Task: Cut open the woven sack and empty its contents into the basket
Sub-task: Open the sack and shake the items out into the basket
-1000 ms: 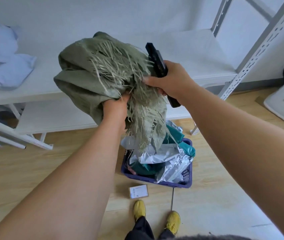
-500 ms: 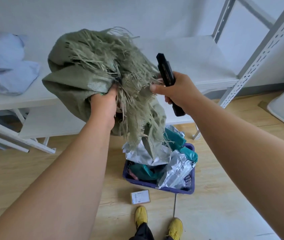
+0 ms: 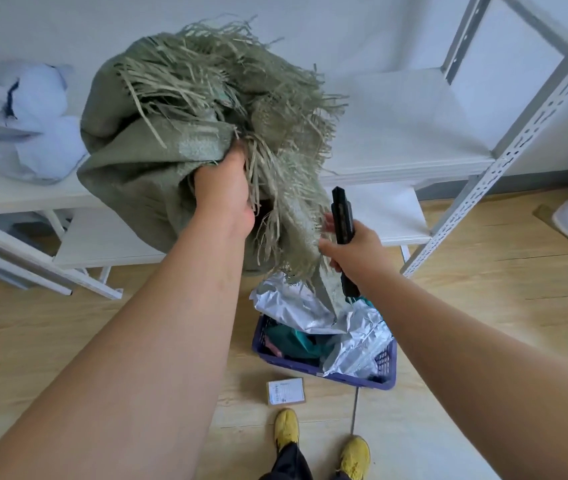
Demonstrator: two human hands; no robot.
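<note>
A grey-green woven sack (image 3: 144, 168) with a frayed, cut edge hangs bunched up in the air over the basket. My left hand (image 3: 222, 194) grips the sack's folded cloth from below. My right hand (image 3: 355, 249) holds a black utility knife (image 3: 343, 220) upright and its fingers touch the sack's hanging lower flap. On the floor below stands a purple plastic basket (image 3: 384, 370) filled with silver and teal parcels (image 3: 310, 320).
White metal shelving (image 3: 397, 147) stands behind the sack, its slotted upright (image 3: 504, 161) to the right. A pale blue bag (image 3: 23, 123) lies on the left shelf. A small labelled box (image 3: 286, 391) sits on the wooden floor by my yellow shoes (image 3: 286, 427).
My left hand has raised the sack higher. My right hand with the knife has dropped lower, from the sack's upper edge down to its hanging flap.
</note>
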